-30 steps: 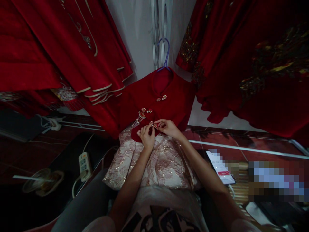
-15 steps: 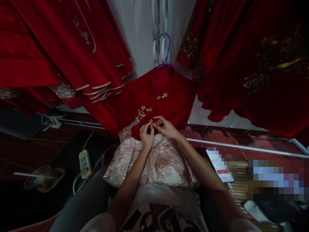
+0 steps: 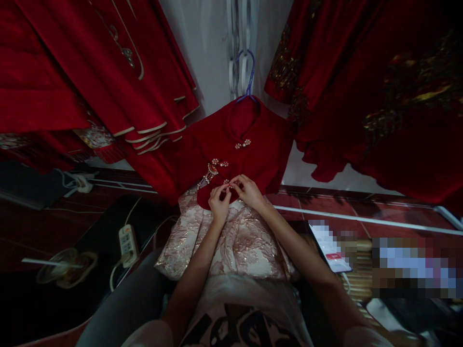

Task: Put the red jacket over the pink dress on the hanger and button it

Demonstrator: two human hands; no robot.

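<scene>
A red top [image 3: 206, 130] with a stand-up collar hangs in front of me on a purple hanger [image 3: 250, 72]. Beaded frog buttons [image 3: 243, 144] fasten its front, and a beaded tassel ornament [image 3: 210, 172] hangs on its left side. Low on the top, my left hand [image 3: 220, 203] is closed, thumb and forefinger pinching the lowest beaded frog button [image 3: 226, 182]. From the right, my right hand [image 3: 250, 193] pinches the same fastening, fingertips almost touching the left ones. Fingers partly hide the button. A pale pink-and-gold brocade skirt [image 3: 231, 241] spreads below, over my lap.
Red garments [image 3: 144, 82] hang on the left and more red embroidered garments [image 3: 347, 111] on the right. A power strip [image 3: 127, 246] and a plastic cup with straw [image 3: 58, 265] rest on a dark surface at left. At right lies a phone [image 3: 334, 250] on a cable.
My right hand has shifted slightly left, and its raised fingers have curled in closer to my left fingertips. The left hand has hardly moved.
</scene>
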